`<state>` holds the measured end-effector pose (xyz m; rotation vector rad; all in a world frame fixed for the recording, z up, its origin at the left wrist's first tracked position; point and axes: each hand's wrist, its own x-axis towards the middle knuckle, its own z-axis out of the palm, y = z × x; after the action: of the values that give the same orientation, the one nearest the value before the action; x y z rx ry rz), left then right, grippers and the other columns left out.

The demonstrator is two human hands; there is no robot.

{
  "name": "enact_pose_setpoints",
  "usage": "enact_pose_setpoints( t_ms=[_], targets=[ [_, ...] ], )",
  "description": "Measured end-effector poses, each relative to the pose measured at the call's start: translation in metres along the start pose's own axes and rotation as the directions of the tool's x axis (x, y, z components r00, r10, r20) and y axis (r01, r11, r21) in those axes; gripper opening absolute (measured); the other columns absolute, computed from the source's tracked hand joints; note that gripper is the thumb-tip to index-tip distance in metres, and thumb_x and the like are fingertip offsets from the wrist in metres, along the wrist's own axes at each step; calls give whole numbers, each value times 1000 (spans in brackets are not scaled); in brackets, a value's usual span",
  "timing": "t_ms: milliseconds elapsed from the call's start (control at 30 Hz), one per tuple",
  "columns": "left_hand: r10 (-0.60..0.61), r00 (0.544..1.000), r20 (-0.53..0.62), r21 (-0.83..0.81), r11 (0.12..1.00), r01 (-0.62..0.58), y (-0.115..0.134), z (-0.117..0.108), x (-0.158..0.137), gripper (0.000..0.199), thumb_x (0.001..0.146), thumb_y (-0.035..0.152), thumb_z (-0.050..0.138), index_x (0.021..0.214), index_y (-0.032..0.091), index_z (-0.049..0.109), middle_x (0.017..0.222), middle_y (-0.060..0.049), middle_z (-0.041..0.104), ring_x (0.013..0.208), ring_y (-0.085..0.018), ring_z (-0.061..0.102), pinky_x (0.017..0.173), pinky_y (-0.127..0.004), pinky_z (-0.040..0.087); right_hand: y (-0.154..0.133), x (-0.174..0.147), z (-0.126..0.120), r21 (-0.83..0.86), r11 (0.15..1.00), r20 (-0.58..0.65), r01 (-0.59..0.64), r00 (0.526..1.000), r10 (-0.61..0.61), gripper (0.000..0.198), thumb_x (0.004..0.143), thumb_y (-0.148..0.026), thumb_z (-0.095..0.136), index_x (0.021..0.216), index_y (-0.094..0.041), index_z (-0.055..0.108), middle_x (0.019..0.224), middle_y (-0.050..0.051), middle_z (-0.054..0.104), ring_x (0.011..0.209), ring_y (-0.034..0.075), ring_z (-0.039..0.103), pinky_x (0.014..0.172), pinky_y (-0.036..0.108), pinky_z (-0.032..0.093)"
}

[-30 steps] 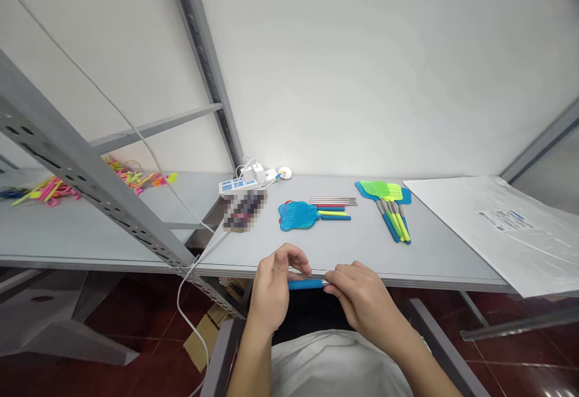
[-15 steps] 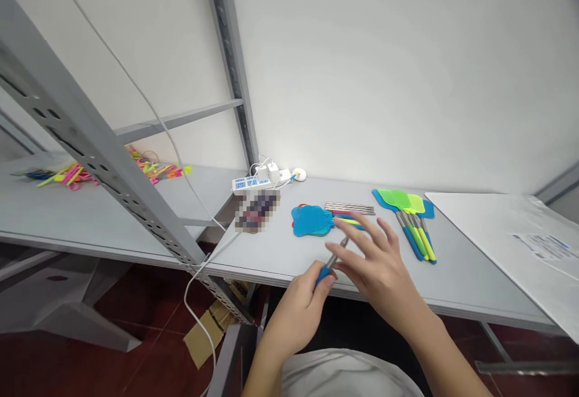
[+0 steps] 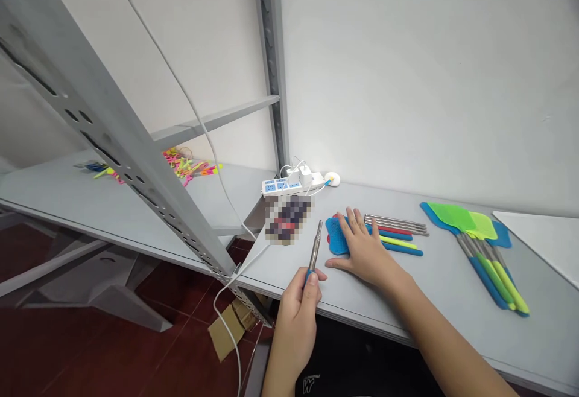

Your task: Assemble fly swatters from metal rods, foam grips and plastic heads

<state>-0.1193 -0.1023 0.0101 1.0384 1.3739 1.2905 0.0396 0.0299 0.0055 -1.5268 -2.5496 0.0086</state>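
Observation:
My left hand [image 3: 298, 309] is closed around the blue grip of a fly swatter handle [image 3: 315, 246], whose bare metal rod points up and away. Its tip carries no head. Fingers spread, my right hand [image 3: 365, 253] lies over a small stack of blue fly swatter heads [image 3: 336, 239], with a bit of red showing at the stack's edge. Beyond its fingers are loose red, blue and yellow grips [image 3: 404, 245] and several thin metal rods [image 3: 395, 224]. Whole fly swatters [image 3: 452, 216] with green, yellow and blue heads lie piled to the right.
A power strip [image 3: 275, 187] with plugs and a white round item [image 3: 333, 178] sit by the wall. A blurred-out object [image 3: 289, 219] lies in front. The metal shelf post [image 3: 149, 149] and a white cable [image 3: 199, 116] stand left. A white sheet [image 3: 538, 243] covers the right end.
My right hand has moved from beside the rod's tip out to the stack of heads and spread over it. My left hand still holds the handle, now more upright. The view has shifted left.

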Motion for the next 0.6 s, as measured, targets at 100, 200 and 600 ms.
enact_pose_setpoints(
  t_ms=[100, 200, 600],
  targets=[
    [-38, 999, 22, -15, 999, 38, -3, 0, 2, 43, 95, 59, 43, 98, 20, 61, 65, 5, 33, 54, -11, 30, 47, -20, 27, 3, -2, 1, 26, 1000, 32, -13, 999, 13, 111, 78, -80, 48, 158, -14, 7, 162, 20, 16, 150, 38, 7, 114, 68, 8],
    [-65, 997, 36, -15, 998, 66, -6, 1, 4, 41, 96, 58, 43, 96, 20, 60, 67, 5, 29, 57, -11, 29, 48, -19, 25, 4, -4, -1, 62, 998, 35, 4, 999, -6, 100, 83, -76, 47, 157, -15, 16, 161, 17, 25, 150, 37, 13, 114, 67, 9],
    [44, 999, 2, 4, 999, -44, 6, 7, -2, 43, 94, 58, 48, 94, 18, 64, 61, 6, 32, 51, -9, 29, 47, -20, 28, 6, -13, 2, 212, 939, -457, 269, 877, -148, 32, 101, -37, 45, 120, -23, 66, 124, 11, 69, 123, 28, 59, 112, 62, 24]
  ],
)
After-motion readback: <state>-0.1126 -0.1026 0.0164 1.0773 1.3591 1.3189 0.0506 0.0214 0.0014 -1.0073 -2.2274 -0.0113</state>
